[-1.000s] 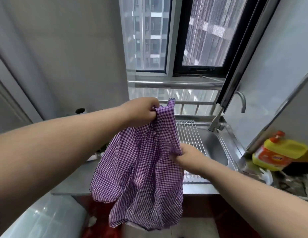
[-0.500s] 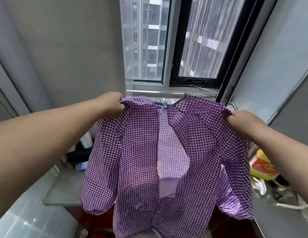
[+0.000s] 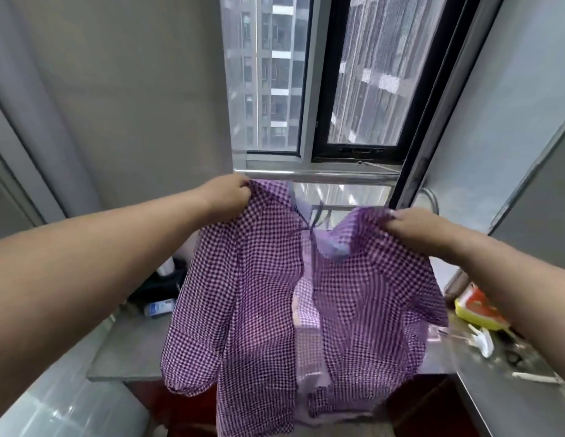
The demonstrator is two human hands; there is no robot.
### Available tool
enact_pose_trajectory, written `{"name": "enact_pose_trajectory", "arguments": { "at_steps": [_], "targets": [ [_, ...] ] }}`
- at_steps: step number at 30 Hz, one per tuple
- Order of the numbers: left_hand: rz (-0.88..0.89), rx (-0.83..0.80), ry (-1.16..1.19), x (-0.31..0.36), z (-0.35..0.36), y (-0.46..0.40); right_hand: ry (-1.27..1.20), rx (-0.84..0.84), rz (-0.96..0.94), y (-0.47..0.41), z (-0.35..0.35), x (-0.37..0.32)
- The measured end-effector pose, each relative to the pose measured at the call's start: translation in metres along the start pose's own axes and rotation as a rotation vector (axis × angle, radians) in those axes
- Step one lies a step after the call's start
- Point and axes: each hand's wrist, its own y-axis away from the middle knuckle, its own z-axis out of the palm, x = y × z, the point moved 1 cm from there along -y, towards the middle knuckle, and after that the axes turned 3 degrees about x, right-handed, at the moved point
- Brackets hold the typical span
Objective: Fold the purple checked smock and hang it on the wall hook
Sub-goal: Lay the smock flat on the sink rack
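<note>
From my head camera, I hold the purple checked smock spread open in the air before me, over the counter and below the window. My left hand pinches its top edge at about ten o'clock from the smock's middle, fingers curled round the cloth. My right hand grips the other shoulder at about two o'clock, fingers closed on the fabric. My hands are well apart, so the smock hangs wide, its front split open down the middle and a sleeve drooping on each side. A yellow bottle lies on the counter at three o'clock of the smock, partly hidden by my right forearm. A small white bottle lies at nine o'clock, beside the hanging left sleeve.
</note>
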Motion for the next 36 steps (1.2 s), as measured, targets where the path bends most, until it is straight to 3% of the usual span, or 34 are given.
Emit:
{"name": "enact_pose_trajectory", "arguments": {
  "at_steps": [2, 4, 9, 17, 22, 24, 27, 30, 32, 36],
  "targets": [
    [0.024, 0.057, -0.010, 0.001, 0.002, 0.001, 0.096, -0.010, -0.065, 0.003, 0.002, -0.004],
    [0.053, 0.107, -0.009, -0.002, 0.001, 0.001, -0.037, 0.056, -0.112, 0.004, -0.001, -0.009],
    [0.071, 0.073, -0.066, 0.005, -0.004, 0.006, -0.031, 0.144, -0.096, 0.005, -0.002, -0.019],
    [-0.173, 0.002, 0.030, 0.000, -0.014, -0.001, -0.035, 0.203, 0.126, -0.004, -0.010, -0.026],
    [-0.223, -0.079, 0.105, -0.003, -0.018, 0.000, -0.197, 0.165, 0.248, -0.011, -0.012, -0.018],
    [-0.230, -0.146, 0.177, -0.004, -0.021, 0.002, -0.241, 0.160, 0.285, -0.010, -0.011, -0.015],
    [-0.216, -0.392, 0.402, 0.002, -0.023, 0.006, -0.158, 0.247, 0.196, -0.012, -0.005, -0.015],
    [-0.071, -0.681, 0.481, 0.030, -0.016, 0.017, -0.266, 0.349, 0.137, -0.014, 0.007, -0.026],
    [0.076, -0.832, 0.441, 0.053, -0.009, 0.025, -0.382, 0.295, 0.065, -0.014, 0.017, -0.043],
    [0.255, -0.840, 0.371, 0.085, -0.002, 0.035, -0.602, 0.114, -0.024, -0.006, 0.027, -0.079]
  ]
}}
